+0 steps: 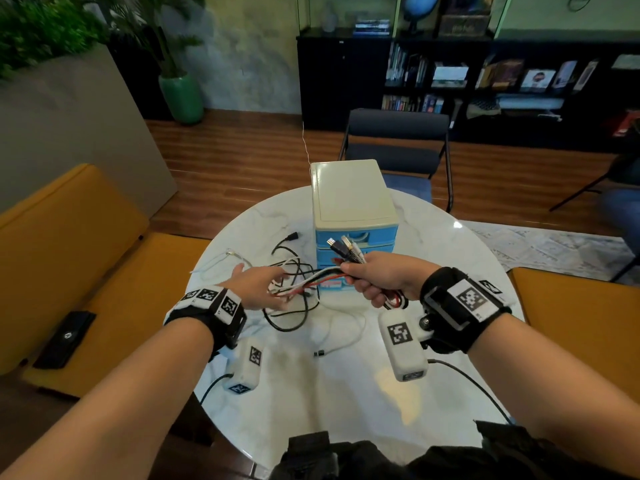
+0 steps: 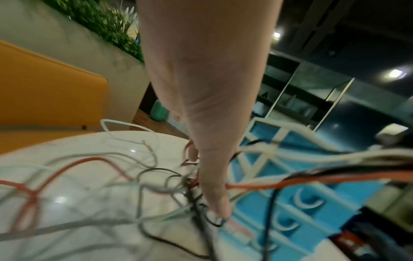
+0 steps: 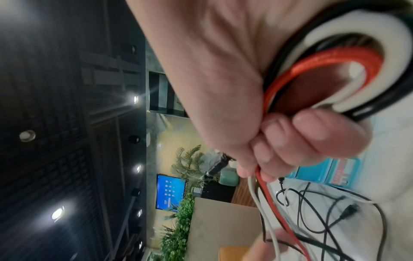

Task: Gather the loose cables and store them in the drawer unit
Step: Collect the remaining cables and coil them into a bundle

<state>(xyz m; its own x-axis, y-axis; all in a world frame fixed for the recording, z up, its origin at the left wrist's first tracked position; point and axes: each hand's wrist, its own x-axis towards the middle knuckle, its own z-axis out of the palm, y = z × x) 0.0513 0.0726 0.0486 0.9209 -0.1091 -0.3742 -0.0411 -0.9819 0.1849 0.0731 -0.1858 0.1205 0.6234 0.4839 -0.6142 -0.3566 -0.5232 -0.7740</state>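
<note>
Cables [image 1: 294, 282], black, white and red, lay in a loose tangle on the round white table [image 1: 346, 393] just in front of the blue drawer unit [image 1: 353, 209], which stood near the table's far edge with its drawers closed. Right hand [image 1: 381, 278] was raised in front of the unit, its fingers [image 3: 312, 137] curled tight round a gathered bundle whose plugs [image 1: 343, 247] stuck up above the fist and whose loops hung below it. Left hand [image 1: 256, 285] lay amid the strands running from that bundle, fingers extended and relaxed, gripping nothing plainly.
</note>
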